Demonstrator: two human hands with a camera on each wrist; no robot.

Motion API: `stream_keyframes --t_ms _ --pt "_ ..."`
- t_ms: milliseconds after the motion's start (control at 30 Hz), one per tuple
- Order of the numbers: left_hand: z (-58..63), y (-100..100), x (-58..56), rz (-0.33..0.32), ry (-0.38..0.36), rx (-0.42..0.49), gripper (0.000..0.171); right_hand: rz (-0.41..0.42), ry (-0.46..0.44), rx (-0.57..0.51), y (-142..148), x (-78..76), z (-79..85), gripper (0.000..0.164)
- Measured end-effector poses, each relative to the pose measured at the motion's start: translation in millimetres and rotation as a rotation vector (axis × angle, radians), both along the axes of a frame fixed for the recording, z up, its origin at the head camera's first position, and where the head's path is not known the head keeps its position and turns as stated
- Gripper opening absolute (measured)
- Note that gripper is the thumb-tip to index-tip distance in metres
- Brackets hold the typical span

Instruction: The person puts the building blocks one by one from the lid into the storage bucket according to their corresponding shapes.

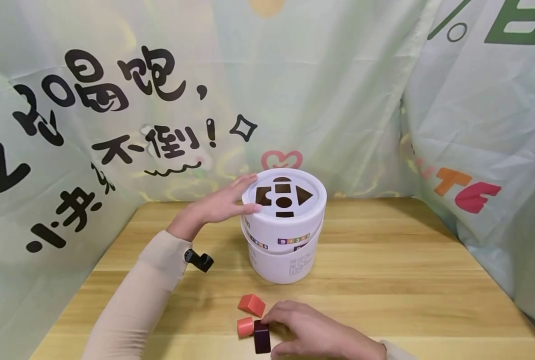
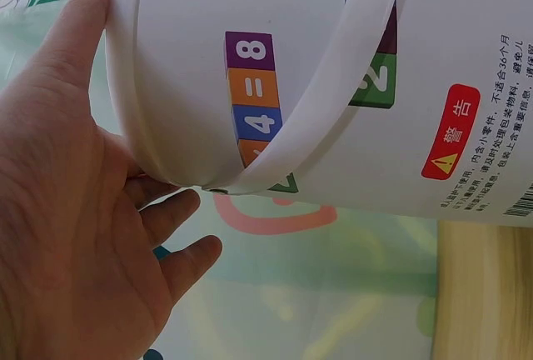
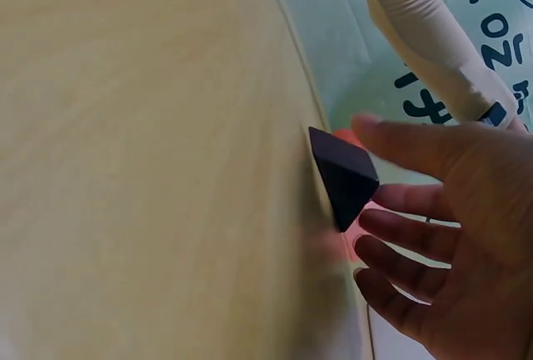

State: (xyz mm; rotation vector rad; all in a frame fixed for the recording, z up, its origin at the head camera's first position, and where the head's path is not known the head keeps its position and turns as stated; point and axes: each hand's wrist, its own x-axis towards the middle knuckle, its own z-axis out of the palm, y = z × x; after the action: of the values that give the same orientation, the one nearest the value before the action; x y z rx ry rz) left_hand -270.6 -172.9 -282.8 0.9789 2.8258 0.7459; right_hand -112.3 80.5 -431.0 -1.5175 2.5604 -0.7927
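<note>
A white bucket (image 1: 283, 260) stands on the table, its lid (image 1: 312, 207) cut with several shaped holes. My left hand (image 1: 222, 202) rests against the left of the lid's rim, thumb at the front and fingers farther back. In the left wrist view the left hand (image 2: 92, 210) spreads along the bucket's side. Nearer me, a dark purple triangular block (image 1: 262, 337) lies beside my right hand (image 1: 312, 330). The right wrist view shows that block (image 3: 346, 172) between thumb and index finger, the fingers loosely bent and the index fingertip right at its corner.
An orange-red triangular block (image 1: 251, 305) and an orange-red cylinder block (image 1: 245, 327) lie just left of the purple block. A printed curtain (image 1: 339, 100) hangs behind and along both sides of the wooden table (image 1: 384, 260).
</note>
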Motion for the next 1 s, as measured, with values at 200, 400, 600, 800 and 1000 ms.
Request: stream_keyframes --t_ms 200,400,600,800,1000 --pt "0.6 2 -1.0 0.005 -0.001 0.002 0.098 -0.03 0.046 0.008 -4 -0.5 -2.2 0.038" --pt "0.2 1 -0.8 0.002 0.002 0.016 0.098 -0.033 0.1 0.016 -7 -2.6 -4.4 0.028" --pt "0.9 0 -0.3 -0.001 0.001 0.016 0.098 -0.024 0.085 0.026 -10 -4.2 -3.8 0.038" --pt "2.3 0 0.7 -0.001 0.002 0.015 0.097 0.016 0.136 0.031 -14 -4.9 -6.1 0.04" --pt "2.1 1 2.4 0.011 -0.007 0.011 0.097 0.071 0.183 0.052 -17 -4.0 -6.4 0.037"
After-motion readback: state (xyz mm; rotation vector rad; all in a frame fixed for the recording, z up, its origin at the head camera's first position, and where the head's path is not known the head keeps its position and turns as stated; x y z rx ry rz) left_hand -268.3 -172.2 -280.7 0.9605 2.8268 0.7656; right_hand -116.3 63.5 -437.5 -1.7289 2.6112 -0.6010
